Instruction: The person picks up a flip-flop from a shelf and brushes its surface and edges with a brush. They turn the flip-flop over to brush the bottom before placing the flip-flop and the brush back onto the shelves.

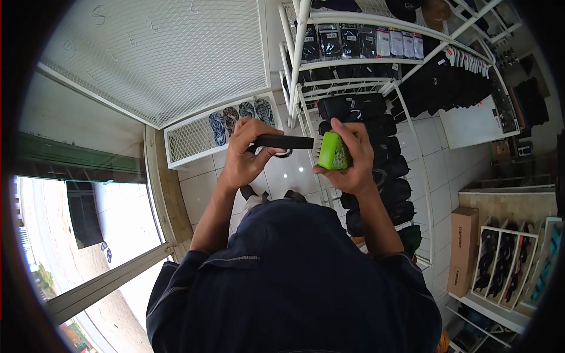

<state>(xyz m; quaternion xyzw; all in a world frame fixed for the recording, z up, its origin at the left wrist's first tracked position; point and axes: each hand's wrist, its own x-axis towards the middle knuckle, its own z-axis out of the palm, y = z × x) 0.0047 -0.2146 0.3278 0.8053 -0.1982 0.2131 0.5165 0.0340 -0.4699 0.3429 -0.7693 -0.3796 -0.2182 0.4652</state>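
My left hand [244, 156] is closed around a flat black bar-shaped object [288, 142], held level with its end pointing right. A small silvery curved piece shows just beneath it, and I cannot make out what kind of object it is. My right hand [358, 156] grips a small bright green box [331, 152] with a printed pattern on one side. The thumb or a finger rises above its top edge. A narrow gap separates the black object from the green box. Both are held up in front of my body, above the tiled floor.
On the left is a glass door [88, 217] and a mesh panel [170, 53] with hooks. Patterned flip-flops [247, 112] lie on a low mesh shelf [188, 138]. A white rack [353, 62] carries packaged goods, with several black bags [353, 107] below. A cardboard box [464, 250] stands right.
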